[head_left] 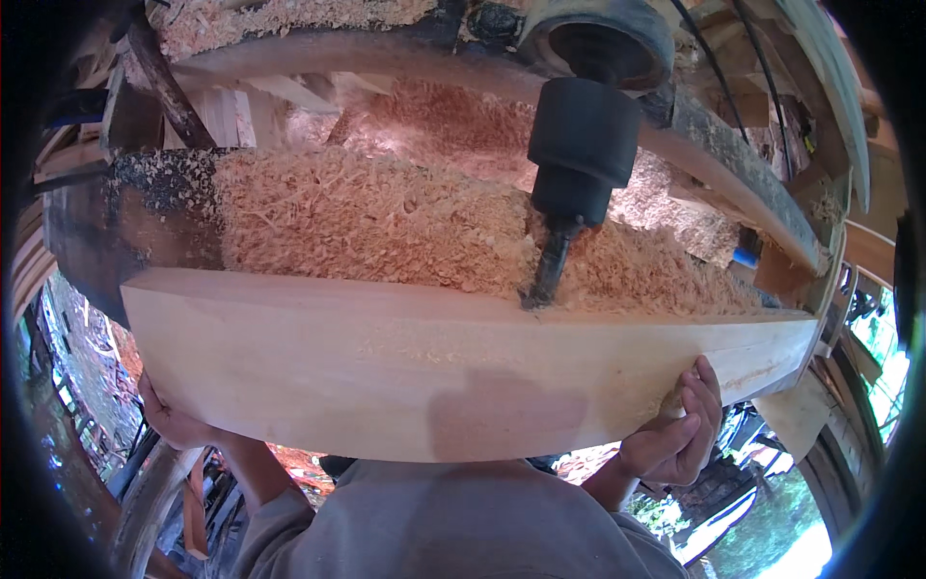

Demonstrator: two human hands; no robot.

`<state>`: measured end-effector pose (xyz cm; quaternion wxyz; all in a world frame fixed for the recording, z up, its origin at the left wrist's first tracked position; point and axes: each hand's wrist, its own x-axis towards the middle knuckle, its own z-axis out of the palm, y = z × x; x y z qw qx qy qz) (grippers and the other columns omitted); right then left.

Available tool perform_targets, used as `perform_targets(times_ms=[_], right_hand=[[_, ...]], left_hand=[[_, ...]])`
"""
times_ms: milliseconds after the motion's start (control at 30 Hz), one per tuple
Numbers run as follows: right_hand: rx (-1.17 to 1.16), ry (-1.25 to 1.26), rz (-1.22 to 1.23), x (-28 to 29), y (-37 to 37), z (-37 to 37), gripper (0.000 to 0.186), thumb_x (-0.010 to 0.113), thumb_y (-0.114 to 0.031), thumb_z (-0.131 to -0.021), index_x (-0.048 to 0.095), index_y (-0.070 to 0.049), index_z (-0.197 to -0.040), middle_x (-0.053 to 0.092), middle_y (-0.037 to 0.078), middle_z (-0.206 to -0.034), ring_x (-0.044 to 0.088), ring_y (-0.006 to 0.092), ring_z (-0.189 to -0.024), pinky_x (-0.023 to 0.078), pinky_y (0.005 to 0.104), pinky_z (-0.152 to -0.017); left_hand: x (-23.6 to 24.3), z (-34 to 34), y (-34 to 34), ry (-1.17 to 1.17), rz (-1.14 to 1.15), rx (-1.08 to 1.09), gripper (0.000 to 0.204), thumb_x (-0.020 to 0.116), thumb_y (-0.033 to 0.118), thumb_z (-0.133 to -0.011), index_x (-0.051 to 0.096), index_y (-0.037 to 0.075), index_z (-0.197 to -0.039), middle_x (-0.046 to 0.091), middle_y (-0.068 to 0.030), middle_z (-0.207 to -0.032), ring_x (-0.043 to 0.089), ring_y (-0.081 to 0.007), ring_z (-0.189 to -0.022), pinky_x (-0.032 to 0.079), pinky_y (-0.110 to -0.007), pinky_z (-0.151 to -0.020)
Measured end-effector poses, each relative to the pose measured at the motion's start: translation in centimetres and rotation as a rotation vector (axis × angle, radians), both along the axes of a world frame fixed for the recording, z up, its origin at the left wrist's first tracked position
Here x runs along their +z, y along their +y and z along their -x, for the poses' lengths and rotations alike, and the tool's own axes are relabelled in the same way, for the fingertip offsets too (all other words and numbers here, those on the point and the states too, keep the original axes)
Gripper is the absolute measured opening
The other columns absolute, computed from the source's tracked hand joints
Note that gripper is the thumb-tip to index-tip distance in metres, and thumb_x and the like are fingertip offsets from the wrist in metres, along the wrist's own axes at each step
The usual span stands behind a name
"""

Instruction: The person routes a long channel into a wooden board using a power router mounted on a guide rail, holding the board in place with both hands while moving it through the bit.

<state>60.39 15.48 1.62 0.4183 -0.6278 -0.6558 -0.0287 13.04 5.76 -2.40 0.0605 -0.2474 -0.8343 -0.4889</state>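
Observation:
A long, pale wooden board (357, 372) with a curved near edge lies across in front of me. My left hand (176, 421) grips its lower left edge, with most of the fingers hidden behind the wood. Near the right end, my right hand (680, 429) is closed at the board's near edge, fingers curled up and thumb showing. Over the board's far edge stands a dark machine chuck (584, 145) with a metal bit (552, 268) pointing down. The bit's tip is at that far edge; whether it enters the wood cannot be seen.
Wood shavings (376, 217) heap on the machine table (169, 227) behind the board. A curved wooden beam (743, 179) passes behind the chuck at the right. Dark cables (767, 68) hang at the upper right, and a dark bar (166, 77) slants at the upper left.

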Motion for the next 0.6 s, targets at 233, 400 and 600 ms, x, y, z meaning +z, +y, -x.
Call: perform_targets(times_ms=[233, 400, 600], right_hand=[[0.001, -0.02, -0.004, 0.1, 0.5, 0.4, 0.032, 0.042, -0.012, -0.099, 0.064, 0.011, -0.091, 0.07, 0.025, -0.093, 0.07, 0.0441, -0.096, 0.059, 0.0523, -0.084], [-0.086, 0.02, 0.055, 1.9, 1.1, 2.1, 0.034, 0.05, -0.012, -0.095, 0.066, 0.011, -0.113, 0.067, 0.028, -0.121, 0.063, 0.045, -0.116, 0.051, 0.0529, -0.099], [-0.017, -0.317, 0.37, 3.1, 0.3, 0.0, 0.05, 0.061, -0.02, -0.087, 0.059, 0.003, -0.132, 0.058, 0.02, -0.139, 0.046, 0.0413, -0.138, 0.031, 0.0529, -0.115]], left_hand=[[0.2, 0.3, 1.9, -0.019, -0.167, 0.016, 0.036, 0.056, 0.023, -0.095, 0.066, -0.007, -0.112, 0.071, -0.0168, -0.097, 0.069, -0.0239, -0.083, 0.057, -0.035, -0.073], [-4.2, 4.8, -0.7, 0.568, 0.416, 0.158, 0.025, 0.061, 0.025, -0.093, 0.069, 0.004, -0.102, 0.072, -0.0098, -0.093, 0.071, -0.0258, -0.08, 0.057, -0.035, -0.073], [3.0, 1.6, 3.5, -0.308, 0.239, -0.238, 0.023, 0.06, 0.025, -0.099, 0.065, 0.003, -0.098, 0.067, -0.0069, -0.089, 0.066, -0.0185, -0.084, 0.052, -0.032, -0.073]])
